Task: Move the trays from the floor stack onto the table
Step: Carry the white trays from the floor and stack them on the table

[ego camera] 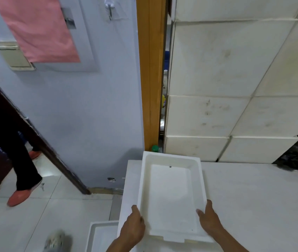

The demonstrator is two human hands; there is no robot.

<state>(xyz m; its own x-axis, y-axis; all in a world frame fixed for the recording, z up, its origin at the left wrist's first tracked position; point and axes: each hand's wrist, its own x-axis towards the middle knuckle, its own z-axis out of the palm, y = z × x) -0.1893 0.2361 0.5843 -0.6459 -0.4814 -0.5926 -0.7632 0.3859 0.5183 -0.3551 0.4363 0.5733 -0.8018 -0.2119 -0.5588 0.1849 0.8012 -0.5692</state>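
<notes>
- One white tray [171, 197] lay flat near the left edge of the white table [253, 197], its long axis running straight away from the person toward the tiled wall [226, 70].
- Both hands flanked its near end: the left hand [132, 228] had fingers curled round the left rim, while the right hand [210, 219] lay against the right rim, thumb over the lip — closed lightly, not clamped.
- The hands sat about equally near, so by my reading the tray could be pushed forward or let go evenly.
- Another white tray [101, 237] showed below the table's left edge, on the floor [26, 215] — probably the stack, with the left hand closer.
- A bystander's legs [22, 170] stood by the doorway, well apart.
</notes>
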